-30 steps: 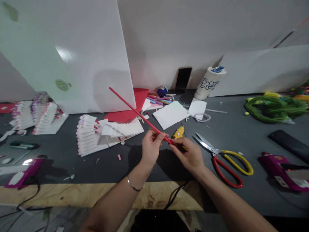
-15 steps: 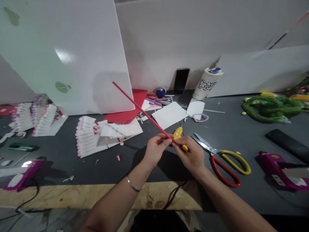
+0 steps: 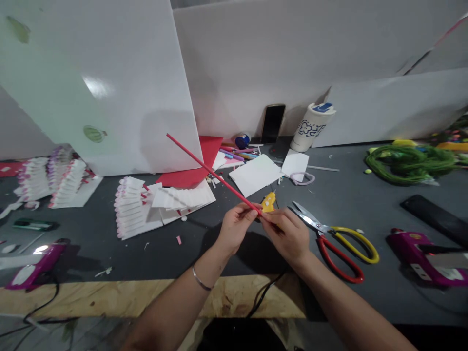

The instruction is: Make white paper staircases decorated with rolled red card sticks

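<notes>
A long thin red stick [image 3: 208, 169] rises up and to the left from my two hands. My left hand [image 3: 234, 229] pinches its near end between thumb and fingertips. My right hand [image 3: 287, 234] is closed round the same end, right beside the left. Just behind my fingers a yellow glue gun [image 3: 269, 201] lies on the grey table [image 3: 351, 200]. Scissors with one red and one yellow handle [image 3: 340, 239] lie just right of my right hand.
Stacks of white paper strips [image 3: 135, 209] and red paper [image 3: 190, 173] lie at the left. White sheets [image 3: 256, 174], a phone [image 3: 272, 123] and a cup [image 3: 310, 127] stand behind. Purple glue guns [image 3: 420, 248] [image 3: 32, 265] lie at both sides, green cord [image 3: 409, 163] far right.
My hands have come closer together at the stick's near end, and the stick's far tip has swung slightly. The rest of the table is unchanged.
</notes>
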`<state>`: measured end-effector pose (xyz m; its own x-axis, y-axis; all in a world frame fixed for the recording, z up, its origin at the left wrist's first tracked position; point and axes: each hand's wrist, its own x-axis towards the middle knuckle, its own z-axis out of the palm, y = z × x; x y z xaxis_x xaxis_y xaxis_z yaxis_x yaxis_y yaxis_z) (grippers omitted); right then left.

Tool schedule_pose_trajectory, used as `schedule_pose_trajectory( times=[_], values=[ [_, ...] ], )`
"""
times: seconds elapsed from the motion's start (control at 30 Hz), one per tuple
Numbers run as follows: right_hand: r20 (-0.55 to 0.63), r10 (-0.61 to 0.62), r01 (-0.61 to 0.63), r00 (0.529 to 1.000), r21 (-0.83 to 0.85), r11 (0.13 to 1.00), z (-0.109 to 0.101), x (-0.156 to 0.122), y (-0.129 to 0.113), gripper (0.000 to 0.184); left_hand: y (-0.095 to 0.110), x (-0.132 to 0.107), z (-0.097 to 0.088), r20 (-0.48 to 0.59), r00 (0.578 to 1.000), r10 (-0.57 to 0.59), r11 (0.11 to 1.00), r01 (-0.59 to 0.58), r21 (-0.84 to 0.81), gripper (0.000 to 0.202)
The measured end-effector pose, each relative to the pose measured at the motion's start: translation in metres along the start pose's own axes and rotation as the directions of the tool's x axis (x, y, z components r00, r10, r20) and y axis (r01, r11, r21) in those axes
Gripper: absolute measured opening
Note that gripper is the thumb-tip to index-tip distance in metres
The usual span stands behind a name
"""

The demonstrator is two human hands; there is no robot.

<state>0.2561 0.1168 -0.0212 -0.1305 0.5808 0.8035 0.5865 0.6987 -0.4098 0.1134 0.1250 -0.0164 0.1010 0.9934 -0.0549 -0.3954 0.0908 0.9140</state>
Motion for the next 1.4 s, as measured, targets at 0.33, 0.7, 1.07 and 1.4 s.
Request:
schedule_pose_trajectory(
  times=[0.33, 0.7, 1.07, 1.4],
  values=[
    [-0.032, -0.034, 0.035, 0.999, 0.013, 0.999, 0.001, -0.002, 0.001, 0.019, 0.003, 0.004, -0.002, -0.052, 0.999, 0.011, 0.998, -0.015, -0.065, 0.025],
    [-0.013, -0.057, 0.057, 0.998, -0.009, 0.998, -0.001, 0.000, 0.002, 0.021, 0.009, 0.009, -0.008, -0.187, 0.979, 0.086, 0.993, -0.100, -0.068, 0.030],
    [0.013, -0.085, 0.085, 0.996, 0.035, 0.996, -0.001, -0.005, 0.006, 0.024, 0.018, 0.008, -0.009, -0.106, 0.981, 0.160, 0.987, -0.162, -0.010, 0.025],
    [0.036, -0.089, 0.090, 0.995, -0.034, 0.995, -0.003, -0.002, 0.010, 0.022, 0.019, 0.011, -0.012, -0.125, 0.982, 0.139, 0.988, -0.146, -0.048, 0.029]
  ],
)
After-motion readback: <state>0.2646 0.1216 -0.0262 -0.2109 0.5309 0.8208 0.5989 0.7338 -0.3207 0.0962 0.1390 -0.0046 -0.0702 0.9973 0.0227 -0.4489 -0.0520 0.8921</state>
